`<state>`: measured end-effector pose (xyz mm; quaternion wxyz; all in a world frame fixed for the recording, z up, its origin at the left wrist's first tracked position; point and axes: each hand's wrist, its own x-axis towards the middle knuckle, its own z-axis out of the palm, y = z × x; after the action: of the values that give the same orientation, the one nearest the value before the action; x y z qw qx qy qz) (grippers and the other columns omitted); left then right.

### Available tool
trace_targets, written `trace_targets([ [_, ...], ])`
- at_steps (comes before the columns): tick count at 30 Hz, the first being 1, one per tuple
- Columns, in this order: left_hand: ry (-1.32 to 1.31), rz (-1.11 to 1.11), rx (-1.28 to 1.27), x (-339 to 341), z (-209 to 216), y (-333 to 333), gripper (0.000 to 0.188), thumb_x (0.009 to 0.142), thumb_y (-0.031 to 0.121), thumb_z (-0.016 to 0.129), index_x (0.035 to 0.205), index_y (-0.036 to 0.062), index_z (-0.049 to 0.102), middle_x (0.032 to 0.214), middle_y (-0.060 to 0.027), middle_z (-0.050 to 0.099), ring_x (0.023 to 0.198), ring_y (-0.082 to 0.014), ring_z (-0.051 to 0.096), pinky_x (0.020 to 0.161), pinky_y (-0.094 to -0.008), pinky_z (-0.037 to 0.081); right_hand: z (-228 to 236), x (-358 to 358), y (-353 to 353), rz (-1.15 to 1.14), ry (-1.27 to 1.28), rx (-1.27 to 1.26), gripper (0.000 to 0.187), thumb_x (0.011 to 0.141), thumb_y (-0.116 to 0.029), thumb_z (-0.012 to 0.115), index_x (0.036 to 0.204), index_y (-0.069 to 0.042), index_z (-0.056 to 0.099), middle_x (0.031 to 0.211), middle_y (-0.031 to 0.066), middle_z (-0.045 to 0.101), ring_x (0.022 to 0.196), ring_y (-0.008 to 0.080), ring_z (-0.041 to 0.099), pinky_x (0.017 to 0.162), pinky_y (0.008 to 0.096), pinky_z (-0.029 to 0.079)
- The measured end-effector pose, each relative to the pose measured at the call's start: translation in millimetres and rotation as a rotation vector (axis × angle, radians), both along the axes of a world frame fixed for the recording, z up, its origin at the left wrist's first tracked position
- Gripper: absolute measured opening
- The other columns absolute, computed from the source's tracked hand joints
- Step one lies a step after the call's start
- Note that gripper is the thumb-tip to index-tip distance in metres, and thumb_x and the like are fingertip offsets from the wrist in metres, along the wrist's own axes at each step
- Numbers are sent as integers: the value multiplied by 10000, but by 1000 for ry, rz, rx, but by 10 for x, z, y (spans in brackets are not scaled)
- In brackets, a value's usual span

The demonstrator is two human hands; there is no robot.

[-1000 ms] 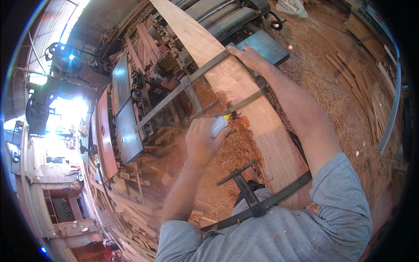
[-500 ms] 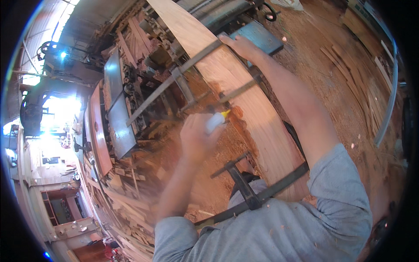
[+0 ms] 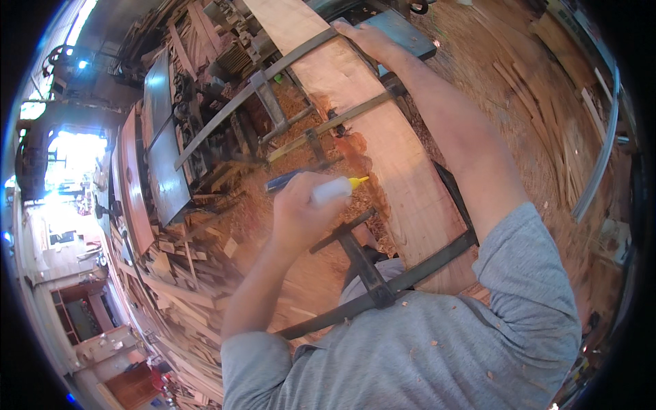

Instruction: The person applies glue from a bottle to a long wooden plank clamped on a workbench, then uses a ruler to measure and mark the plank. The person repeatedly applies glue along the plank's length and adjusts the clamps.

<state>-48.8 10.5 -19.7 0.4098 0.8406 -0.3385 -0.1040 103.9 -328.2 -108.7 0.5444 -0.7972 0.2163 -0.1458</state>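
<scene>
The left hand (image 3: 295,206) is closed around a white bottle (image 3: 331,191), its yellow tip (image 3: 359,182) angled at the left edge of the board (image 3: 406,184), probably for aim. The right hand (image 3: 369,42) rests on the far clamp's (image 3: 280,66) end, perhaps steadying it; how tightly its fingers grip, I cannot tell. The board stretches away from the person, crossed by the middle clamp (image 3: 362,108) and near clamp (image 3: 430,262), likely for pressure. No writing is readable on bottle or clamps. Scraps (image 3: 195,295) lie left.
</scene>
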Motion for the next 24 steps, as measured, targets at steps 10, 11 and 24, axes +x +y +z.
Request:
trace_targets([
  [10,531,55,-348,106,467,570,418,770,94,873,1109,68,630,1031,10,649,951,-72,613,833,-237,502,-111,156,-307,217,86,275,904,846,-732,602,1260,71,643,1274,191,644,1150,281,592,974,387,434],
  [11,489,32,-358,116,506,671,426,772,79,867,1115,72,615,1023,15,637,940,-67,608,820,-236,503,-136,152,-412,212,115,284,897,847,-729,607,1272,60,634,1270,169,641,1107,271,608,938,392,455],
  [24,491,155,-561,149,-64,2557,407,770,33,795,1108,78,572,986,20,607,903,-58,573,786,-236,471,910,-2665,256,-137,488,-254,563,981,-536,595,1212,-29,516,1282,136,634,1039,241,669,869,367,536],
])
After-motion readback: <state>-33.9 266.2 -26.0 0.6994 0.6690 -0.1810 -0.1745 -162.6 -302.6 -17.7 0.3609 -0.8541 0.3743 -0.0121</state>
